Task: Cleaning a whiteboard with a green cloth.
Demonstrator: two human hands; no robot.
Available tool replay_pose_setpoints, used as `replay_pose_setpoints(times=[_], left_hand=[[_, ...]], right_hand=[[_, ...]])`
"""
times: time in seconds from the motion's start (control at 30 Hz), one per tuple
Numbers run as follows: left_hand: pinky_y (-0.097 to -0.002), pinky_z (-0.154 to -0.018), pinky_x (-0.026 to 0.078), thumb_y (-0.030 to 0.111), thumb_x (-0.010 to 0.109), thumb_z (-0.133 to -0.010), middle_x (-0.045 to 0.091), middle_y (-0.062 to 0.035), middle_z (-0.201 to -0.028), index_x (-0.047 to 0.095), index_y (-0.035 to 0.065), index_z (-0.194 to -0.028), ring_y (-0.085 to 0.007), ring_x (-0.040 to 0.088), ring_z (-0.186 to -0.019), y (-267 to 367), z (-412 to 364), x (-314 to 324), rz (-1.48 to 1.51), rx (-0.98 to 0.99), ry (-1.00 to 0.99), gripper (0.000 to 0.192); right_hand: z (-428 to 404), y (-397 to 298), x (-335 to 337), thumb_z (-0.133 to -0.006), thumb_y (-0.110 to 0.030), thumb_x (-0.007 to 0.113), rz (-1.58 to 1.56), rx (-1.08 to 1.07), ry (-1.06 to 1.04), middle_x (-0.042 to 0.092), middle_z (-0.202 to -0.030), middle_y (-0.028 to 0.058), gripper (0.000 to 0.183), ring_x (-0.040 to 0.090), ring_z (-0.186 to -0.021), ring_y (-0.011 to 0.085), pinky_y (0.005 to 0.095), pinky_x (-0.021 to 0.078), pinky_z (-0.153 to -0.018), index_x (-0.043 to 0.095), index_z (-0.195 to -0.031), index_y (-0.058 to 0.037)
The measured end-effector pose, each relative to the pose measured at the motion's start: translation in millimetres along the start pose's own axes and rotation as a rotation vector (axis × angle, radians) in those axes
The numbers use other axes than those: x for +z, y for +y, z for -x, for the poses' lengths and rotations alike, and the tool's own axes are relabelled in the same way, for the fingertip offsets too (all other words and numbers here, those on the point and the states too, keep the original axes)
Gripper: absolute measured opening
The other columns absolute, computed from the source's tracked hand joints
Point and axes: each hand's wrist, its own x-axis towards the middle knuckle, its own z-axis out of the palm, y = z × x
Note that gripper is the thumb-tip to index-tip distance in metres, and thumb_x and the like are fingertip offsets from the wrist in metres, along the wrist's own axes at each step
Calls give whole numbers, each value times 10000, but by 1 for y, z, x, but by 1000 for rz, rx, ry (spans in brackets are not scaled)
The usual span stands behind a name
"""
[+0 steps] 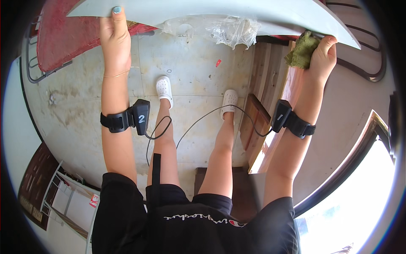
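A large pale grey-white panel (196, 9) with a curved-looking edge spans the top of the view. My left hand (115, 38) grips its lower edge near the left end, thumb on the near face and fingers hidden behind. At the right end my right hand (322, 58) holds the panel too, with its thumb at the edge. A fuzzy green cloth (303, 50) is pinched in or against that right hand, just below the panel. Crumpled clear plastic film (236, 31) hangs under the panel's middle.
A red padded surface (63, 38) on a metal frame stands upper left. Wooden boards or furniture (263, 73) line the right side, near a bright window (352, 197). A thin black cable (203, 117) loops between my forearm devices. A small red scrap (218, 63) lies on the floor.
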Motion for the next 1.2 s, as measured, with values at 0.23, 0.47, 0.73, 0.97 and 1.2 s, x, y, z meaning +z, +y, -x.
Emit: replay_pose_setpoints(times=[0.23, 0.47, 0.73, 0.97, 1.2], left_hand=[[-359, -1034, 277, 391, 498, -936, 481, -26, -1233, 467, 31, -1234, -130, 402, -1174, 8, -15, 14, 25, -8, -20, 469], [-289, -978, 342, 359, 515, -933, 507, -56, -1223, 475, -2, -1222, -134, 450, -1135, 14, -30, 26, 95, 13, -31, 464], [-287, -964, 359, 332, 541, -924, 533, -49, -1178, 498, -12, -1186, -120, 473, -1093, 13, -33, 26, 163, 18, -44, 434], [-311, -953, 383, 347, 560, -908, 521, -90, -1192, 504, -19, -1159, -151, 477, -1107, 13, -31, 16, 48, 56, -78, 448], [-330, -861, 443, 293, 559, -882, 548, -131, -1115, 502, -24, -1137, -200, 552, -984, -6, 6, 10, 143, -268, 433, 411]], right_hand=[[-20, -5, 3, -848, -500, 587, -52, 7, -12, 568, -799, -10, 500, 494, -740, 82, 234, 441, -680, 623, -911, -6], [-32, -9, 19, -874, -454, 580, -100, 76, -50, 582, -808, 7, 462, 519, -746, 86, 245, 459, -693, 596, -905, 7], [-38, -9, 17, -870, -422, 594, -56, -4, -34, 592, -835, 33, 445, 557, -755, 105, 259, 490, -674, 571, -953, 14], [21, 13, 30, -759, -338, 746, 309, -268, 171, 596, -690, 13, 366, 526, -614, 97, 260, 470, -587, 635, -831, 4], [62, 49, 82, -706, -452, 727, 612, 36, -373, 573, -582, 29, 489, 559, -550, 140, 288, 476, -580, 681, -882, 2]])
